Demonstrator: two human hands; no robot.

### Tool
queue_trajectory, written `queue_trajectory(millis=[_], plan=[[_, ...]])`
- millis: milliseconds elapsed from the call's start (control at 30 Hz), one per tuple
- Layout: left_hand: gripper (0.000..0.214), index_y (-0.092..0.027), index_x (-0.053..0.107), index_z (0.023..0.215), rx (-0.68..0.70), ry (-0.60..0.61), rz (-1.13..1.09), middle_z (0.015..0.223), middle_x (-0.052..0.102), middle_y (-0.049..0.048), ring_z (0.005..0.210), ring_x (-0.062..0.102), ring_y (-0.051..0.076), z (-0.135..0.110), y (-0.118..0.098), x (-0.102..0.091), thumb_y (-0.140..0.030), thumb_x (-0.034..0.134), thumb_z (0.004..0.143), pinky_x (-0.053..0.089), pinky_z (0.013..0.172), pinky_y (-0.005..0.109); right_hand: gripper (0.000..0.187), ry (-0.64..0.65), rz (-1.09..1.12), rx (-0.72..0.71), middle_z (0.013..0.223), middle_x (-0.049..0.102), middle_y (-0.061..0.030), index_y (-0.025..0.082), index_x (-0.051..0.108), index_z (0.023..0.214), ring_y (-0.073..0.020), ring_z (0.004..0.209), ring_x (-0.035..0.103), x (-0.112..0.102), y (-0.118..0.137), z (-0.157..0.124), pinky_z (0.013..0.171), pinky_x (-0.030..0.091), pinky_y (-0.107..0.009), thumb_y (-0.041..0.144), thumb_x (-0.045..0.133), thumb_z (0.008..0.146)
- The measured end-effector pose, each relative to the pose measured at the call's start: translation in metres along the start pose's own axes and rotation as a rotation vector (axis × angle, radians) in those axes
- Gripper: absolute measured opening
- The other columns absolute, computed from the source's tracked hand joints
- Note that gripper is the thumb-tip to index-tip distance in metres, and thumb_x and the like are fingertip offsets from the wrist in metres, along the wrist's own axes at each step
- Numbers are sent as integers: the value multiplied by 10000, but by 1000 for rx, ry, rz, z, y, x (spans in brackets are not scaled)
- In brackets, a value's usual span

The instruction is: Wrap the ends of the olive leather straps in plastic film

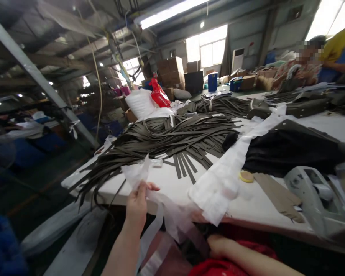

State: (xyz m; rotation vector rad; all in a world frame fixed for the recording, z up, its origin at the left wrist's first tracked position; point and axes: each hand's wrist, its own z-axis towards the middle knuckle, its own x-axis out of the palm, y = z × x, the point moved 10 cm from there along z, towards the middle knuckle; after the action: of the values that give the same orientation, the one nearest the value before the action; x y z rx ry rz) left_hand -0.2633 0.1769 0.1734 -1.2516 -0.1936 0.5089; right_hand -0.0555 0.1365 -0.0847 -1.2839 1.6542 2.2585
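My left hand is closed at the table's front edge, thumb and fingers pinching a thin, translucent white sheet. One corner of the sheet stands up above the fingers, and the rest hangs down towards my lap. Low in the view, my right hand is beside the hanging sheet's lower end, below the table edge; its fingers are hidden in shadow. A crumpled white sheet lies on the table to the right of my left hand. Beyond my left hand spreads a big bundle of dark grey flat strips.
A tape dispenser, brown card pieces and a yellow tape roll lie on the white table. Black material is heaped at right. Behind stand a red bag and cartons. A co-worker is at the far right.
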Motion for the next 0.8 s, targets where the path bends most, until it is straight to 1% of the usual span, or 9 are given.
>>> queue_trajectory(millis=[100,167,233,333,433,500,600,700,800], plan=[[451,-184,562,671,-95,88,-36,679,692,40,740,652,191,-16,38,34,-578,531,887,486,826,337,65,196,-69,80,586,645,0,224,682,621,-181,533,638,13,-26,-18,475,483,-265,195,740,629],[454,-182,571,671,-121,115,-43,683,689,42,743,645,187,-22,50,47,-571,517,900,474,837,331,172,248,-62,80,834,735,-48,208,737,851,-227,756,705,6,-21,-22,668,563,-322,217,688,686],[460,-181,579,667,-128,129,-46,691,688,42,749,638,181,-25,53,55,-567,509,908,462,846,324,272,234,-19,32,1035,726,-81,201,711,1033,-233,946,688,-12,-1,-19,860,550,-360,246,630,778],[457,-180,576,672,-146,172,-115,688,680,32,735,631,170,-31,46,65,-566,517,909,458,840,313,334,126,8,-122,1205,657,-108,190,637,1182,-222,1116,620,-41,41,-6,1010,487,-385,203,535,864],[469,-176,552,675,-201,325,-247,674,673,27,697,629,165,-45,28,84,-592,538,892,475,780,301,520,44,-121,-261,1416,508,-141,186,484,1383,-240,1278,514,-46,69,8,1075,445,-418,99,458,871],[480,-170,549,675,-226,444,-302,688,680,36,688,632,169,-56,12,95,-603,552,881,485,745,300,595,45,-264,-244,1453,464,-173,163,448,1419,-267,1233,550,-35,67,18,1021,489,-425,25,425,840],[476,-162,562,680,-227,544,-345,726,693,52,711,644,184,-69,-8,98,-592,557,885,498,751,318,520,32,-438,-143,1411,499,-217,117,561,1305,-288,1034,643,-21,50,33,886,550,-431,-15,391,831],[478,-161,559,675,-199,530,-361,728,695,57,724,651,192,-71,-15,89,-586,549,894,496,765,328,409,-27,-472,-137,1309,577,-231,94,632,1191,-305,1000,640,-20,47,39,889,539,-461,22,393,867],[493,-165,546,673,-212,460,-335,687,683,50,690,645,188,-66,-6,77,-609,543,886,487,731,317,425,-19,-407,-216,1237,628,-211,100,594,1264,-305,1083,611,-18,59,33,978,493,-471,63,417,879]])
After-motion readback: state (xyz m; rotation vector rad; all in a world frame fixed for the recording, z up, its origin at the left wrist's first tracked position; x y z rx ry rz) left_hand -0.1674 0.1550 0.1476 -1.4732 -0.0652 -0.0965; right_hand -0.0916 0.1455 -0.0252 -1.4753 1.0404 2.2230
